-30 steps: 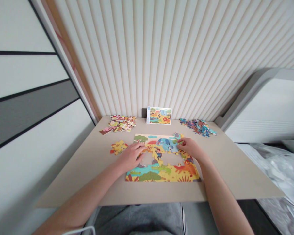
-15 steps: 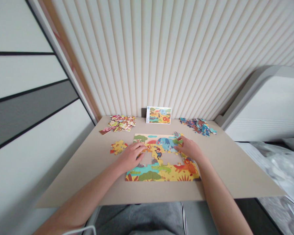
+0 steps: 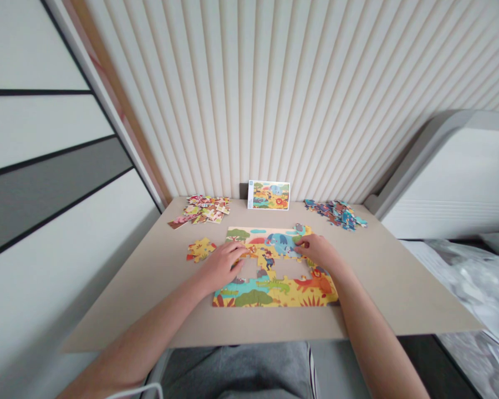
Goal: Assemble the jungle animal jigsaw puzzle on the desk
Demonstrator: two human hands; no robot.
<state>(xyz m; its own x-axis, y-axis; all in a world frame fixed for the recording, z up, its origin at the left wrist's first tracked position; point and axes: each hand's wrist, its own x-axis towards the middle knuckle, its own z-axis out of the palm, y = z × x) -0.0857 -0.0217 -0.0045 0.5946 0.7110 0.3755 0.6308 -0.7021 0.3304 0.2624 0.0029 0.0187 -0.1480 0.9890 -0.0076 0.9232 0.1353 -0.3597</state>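
Note:
A partly assembled animal jigsaw puzzle (image 3: 249,299) lies flat on the table, with two gaps across its middle. My left hand (image 3: 222,266) rests on its left side, fingers stretched out flat over the pieces by the small orange animal. On the right, my right hand (image 3: 316,248) has its fingers bunched together on a puzzle piece beside the blue elephant (image 3: 280,243); the fingers hide much of that piece. Just beyond this hand, a piece with a grey bird (image 3: 300,228) sits at the upper right corner of the puzzle.
Loose yellow pieces (image 3: 200,249) lie left of the puzzle. Further back are a pink and green pile (image 3: 208,209) and a blue pile (image 3: 339,215). A picture card (image 3: 269,195) stands against the pleated wall (image 3: 266,100). The table's front edge (image 3: 258,342) runs close to my lap.
My right hand's fingers have drawn together and shifted slightly over the piece by the elephant, with the green there more covered. My left hand has hardly moved.

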